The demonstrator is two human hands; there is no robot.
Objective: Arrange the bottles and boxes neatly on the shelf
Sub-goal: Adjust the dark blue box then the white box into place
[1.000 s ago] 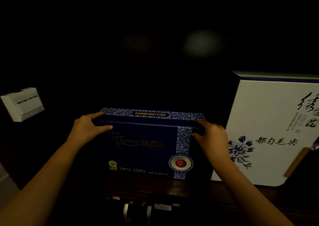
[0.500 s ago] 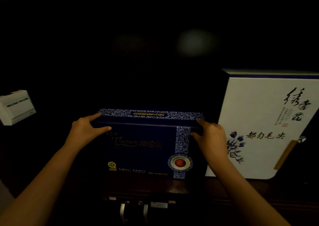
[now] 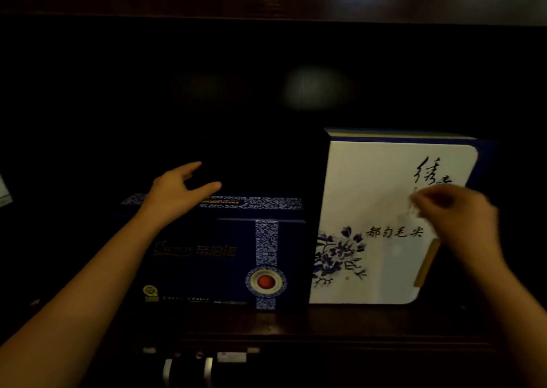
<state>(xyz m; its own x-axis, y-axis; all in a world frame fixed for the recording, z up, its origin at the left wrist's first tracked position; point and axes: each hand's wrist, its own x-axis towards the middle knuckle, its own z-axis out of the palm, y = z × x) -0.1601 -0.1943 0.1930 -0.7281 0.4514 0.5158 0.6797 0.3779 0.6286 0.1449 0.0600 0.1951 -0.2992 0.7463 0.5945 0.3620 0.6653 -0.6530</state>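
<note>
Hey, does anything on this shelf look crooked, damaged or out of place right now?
Nothing stands out. The dark blue box and the taller white box stand upright side by side, fronts forward; the dim shelf hides the rest.

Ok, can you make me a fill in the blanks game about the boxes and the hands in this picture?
1. The dark blue box has a round ____ dot on its front.
2. The box painted with blue flowers, the white box, is ____ than the dark blue box.
3. The white box stands to the ____ of the dark blue box.
4. The left hand hangs over the top of the ____ box, and the right hand is blurry in front of the white one.

Missing words: red; taller; right; dark blue
</note>
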